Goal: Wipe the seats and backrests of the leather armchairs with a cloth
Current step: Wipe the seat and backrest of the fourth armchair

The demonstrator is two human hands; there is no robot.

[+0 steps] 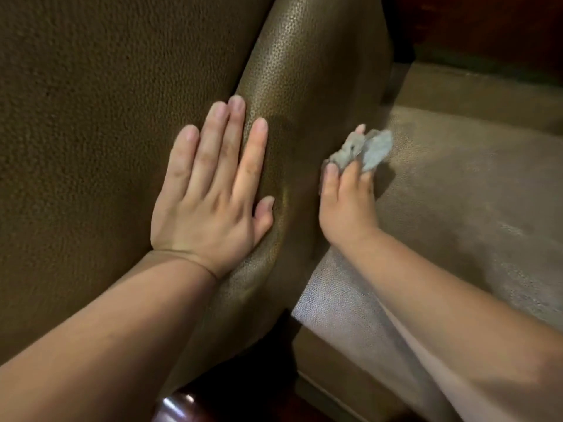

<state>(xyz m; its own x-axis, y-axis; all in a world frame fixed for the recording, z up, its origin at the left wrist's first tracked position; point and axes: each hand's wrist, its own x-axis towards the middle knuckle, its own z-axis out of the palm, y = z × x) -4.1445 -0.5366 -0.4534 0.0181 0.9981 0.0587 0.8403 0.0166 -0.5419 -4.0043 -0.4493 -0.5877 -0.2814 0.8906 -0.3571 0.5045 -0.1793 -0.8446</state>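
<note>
Head view, the only one. Close in on one brown leather armchair (298, 74), seen from its side and above.

Left hand (210, 190) lies flat on the chair's padded side panel, fingers straight and slightly fanned, thumb tucked along the rounded edge. It holds nothing; looks like bracing.

Right hand (347, 202) reaches down over the seat cushion (457, 193). Its fingers are curled round a bunched grey cloth (362, 150), which sticks out past the fingertips. The cloth sits at the inner edge of the seat, just beside where the cushion meets the upright panel. Cloth is blurred, so I can't tell if it is actually pressed onto the leather or just above it.

Progress, as a judgement: the step in hand is wiping the seat along the crease at the near side. The seat surface shows dull, uneven streaks across the middle, which may be wipe marks or just lighting; can't tell which. The far part of the seat and its back edge show no clear sign either way. The backrest isn't clearly identifiable from this angle, so its state is unknown. No other armchair is in sight, so those probably remain.

Bottom edge: a dark glossy wooden knob (179, 406), likely part of the chair frame.
</note>
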